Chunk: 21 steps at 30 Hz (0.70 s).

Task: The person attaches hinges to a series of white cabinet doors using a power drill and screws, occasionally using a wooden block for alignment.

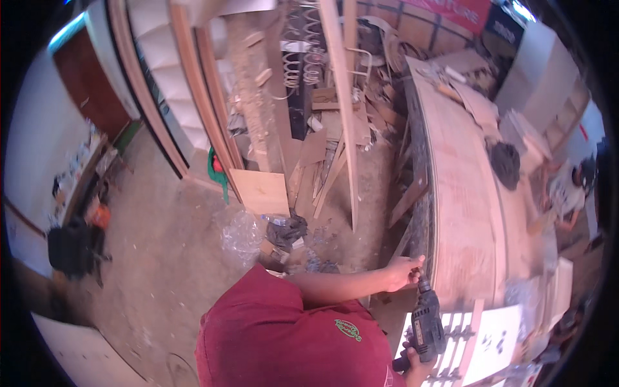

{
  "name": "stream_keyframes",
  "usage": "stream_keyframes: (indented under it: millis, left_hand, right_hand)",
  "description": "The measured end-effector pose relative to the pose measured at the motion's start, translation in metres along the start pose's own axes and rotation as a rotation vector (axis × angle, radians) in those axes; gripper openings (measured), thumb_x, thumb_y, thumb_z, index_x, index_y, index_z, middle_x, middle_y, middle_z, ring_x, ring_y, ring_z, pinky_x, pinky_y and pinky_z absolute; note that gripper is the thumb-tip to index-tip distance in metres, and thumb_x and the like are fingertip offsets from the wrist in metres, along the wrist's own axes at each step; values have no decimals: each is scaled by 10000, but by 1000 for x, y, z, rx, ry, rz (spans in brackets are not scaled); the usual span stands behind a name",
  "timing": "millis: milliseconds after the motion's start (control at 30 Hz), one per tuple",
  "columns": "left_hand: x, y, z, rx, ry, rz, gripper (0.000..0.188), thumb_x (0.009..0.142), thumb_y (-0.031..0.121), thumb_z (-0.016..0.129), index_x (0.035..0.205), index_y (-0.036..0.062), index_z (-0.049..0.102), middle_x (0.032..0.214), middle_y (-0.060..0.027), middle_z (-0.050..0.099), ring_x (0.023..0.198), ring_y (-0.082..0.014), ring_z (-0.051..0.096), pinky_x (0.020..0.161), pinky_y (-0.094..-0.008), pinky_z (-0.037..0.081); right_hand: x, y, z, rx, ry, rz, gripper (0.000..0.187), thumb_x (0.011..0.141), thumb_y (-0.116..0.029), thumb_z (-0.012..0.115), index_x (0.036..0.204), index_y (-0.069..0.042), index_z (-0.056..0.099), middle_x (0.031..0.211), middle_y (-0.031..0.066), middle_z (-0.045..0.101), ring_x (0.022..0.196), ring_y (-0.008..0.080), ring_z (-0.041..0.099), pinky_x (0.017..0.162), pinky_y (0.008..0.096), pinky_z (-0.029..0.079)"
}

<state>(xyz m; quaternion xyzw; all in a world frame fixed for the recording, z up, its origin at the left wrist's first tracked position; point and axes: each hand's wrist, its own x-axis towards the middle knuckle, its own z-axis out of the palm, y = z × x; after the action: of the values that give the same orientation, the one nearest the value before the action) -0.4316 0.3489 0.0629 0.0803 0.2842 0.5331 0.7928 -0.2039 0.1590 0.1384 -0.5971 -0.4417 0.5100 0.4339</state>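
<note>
A black power drill (428, 330) is in my right hand (418, 369), its fingers wrapped round the handle and its chuck pointing away from me. My left hand (401, 273) is at the drill's front end, with thumb and fingers pinched together just beyond the chuck (423, 284). What lies between those fingertips is too small to make out. Beneath and to the right of the drill is a white panel (500, 335) with several dark metal fittings (459, 333) on it.
A long wooden workbench (461, 193) stretches away on the right, with a dark cloth bundle (505, 165) on it. Another person (567, 197) is at the far right. Offcuts, a clear plastic bag (242, 237) and a leaning plank (342, 109) are ahead. A black chair (76, 248) stands left.
</note>
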Motion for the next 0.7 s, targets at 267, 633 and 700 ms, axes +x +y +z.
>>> stream_keyframes:
  millis: [267, 633, 700]
  left_hand:
    - [44, -33, 23, 188, -165, -291, 111, 1012, 223, 674, 989, 127, 624, 900, -15, 628, 771, -114, 559, 697, -270, 476]
    - [98, -111, 104, 172, -250, -959, 187, 1080, 214, 594, 1098, 32, 632, 936, -18, 621, 792, -96, 585, 737, -239, 548]
    - [104, -120, 106, 176, -269, -1066, 189, 1079, 212, 597, 1101, 26, 626, 951, -22, 623, 814, -90, 595, 759, -224, 566]
  right_hand:
    - [-34, -32, 36, 239, 531, 169, 612, 785, -18, 765, 1349, 74, 547, 1124, 176, 727, 992, 262, 735, 853, 376, 584]
    - [-37, -95, 24, 184, 945, 402, 606, 754, -35, 768, 1319, 36, 563, 1093, 102, 705, 900, 127, 673, 810, 283, 544]
    - [-29, -114, 27, 187, 992, 448, 606, 761, -37, 769, 1322, 42, 556, 1092, 116, 714, 900, 145, 693, 821, 295, 555]
